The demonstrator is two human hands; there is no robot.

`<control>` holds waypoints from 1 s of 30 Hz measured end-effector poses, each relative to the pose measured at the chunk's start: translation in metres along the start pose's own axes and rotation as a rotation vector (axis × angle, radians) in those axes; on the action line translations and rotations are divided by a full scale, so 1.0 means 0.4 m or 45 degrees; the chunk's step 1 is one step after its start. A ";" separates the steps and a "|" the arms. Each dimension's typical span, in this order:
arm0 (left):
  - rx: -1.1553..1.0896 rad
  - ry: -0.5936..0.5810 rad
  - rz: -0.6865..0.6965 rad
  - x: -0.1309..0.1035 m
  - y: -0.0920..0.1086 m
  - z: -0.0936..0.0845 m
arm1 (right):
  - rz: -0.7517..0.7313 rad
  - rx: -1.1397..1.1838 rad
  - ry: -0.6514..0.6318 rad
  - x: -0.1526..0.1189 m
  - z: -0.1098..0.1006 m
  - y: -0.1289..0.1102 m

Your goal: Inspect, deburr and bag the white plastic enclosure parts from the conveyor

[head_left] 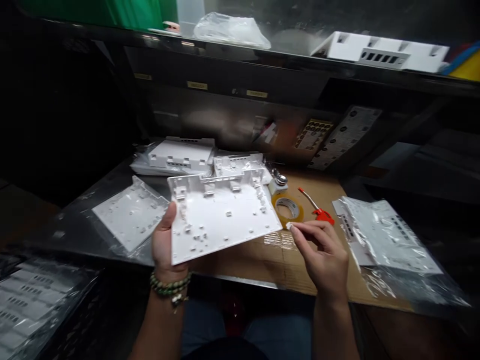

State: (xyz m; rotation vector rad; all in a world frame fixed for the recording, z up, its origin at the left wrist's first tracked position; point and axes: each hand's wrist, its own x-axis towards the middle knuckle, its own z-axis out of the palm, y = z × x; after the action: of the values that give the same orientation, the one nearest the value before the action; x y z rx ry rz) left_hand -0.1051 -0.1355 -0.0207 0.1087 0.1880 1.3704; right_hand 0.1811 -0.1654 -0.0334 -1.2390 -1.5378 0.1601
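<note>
A white plastic housing panel (210, 220), its inner side with clips and small posts facing up, rests tilted in my left hand (165, 240). The thumb grips the panel's left edge while the other fingers are hidden beneath it. Just off the panel's lower right corner, my right hand (322, 250) pinches a small white piece (289, 226) between thumb and fingertips; its exact kind is too small to tell. Behind that hand lie a roll of yellowish tape (296, 212) and a red-handled tool (323, 216) with a thin shaft.
Another white panel (127, 215) lies left on plastic film, with stacked housings (182, 152) behind. Bagged panels (393, 235) lie right on the cardboard (262, 265). A crate of bagged housings (33, 300) stands lower left. Overhead, a shelf (292, 57) carries a white housing (386, 50).
</note>
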 end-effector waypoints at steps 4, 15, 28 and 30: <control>-0.114 -0.208 -0.022 -0.012 0.026 -0.052 | -0.066 -0.027 -0.102 -0.015 0.004 -0.012; -0.150 -0.524 -0.138 -0.024 0.028 -0.080 | -0.059 -0.039 -0.012 -0.026 -0.016 -0.013; -0.079 -0.096 -0.018 -0.047 0.034 -0.096 | -0.133 -0.088 -0.124 0.008 -0.016 0.015; -0.089 -0.095 -0.056 -0.052 0.030 -0.110 | -0.065 -0.058 -0.009 0.038 -0.012 0.013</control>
State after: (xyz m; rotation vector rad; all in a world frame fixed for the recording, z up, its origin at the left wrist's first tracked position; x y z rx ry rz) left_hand -0.1292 -0.1551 -0.0600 0.0966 0.0793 1.3254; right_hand 0.1902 -0.1538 -0.0252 -1.2346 -1.5852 0.0970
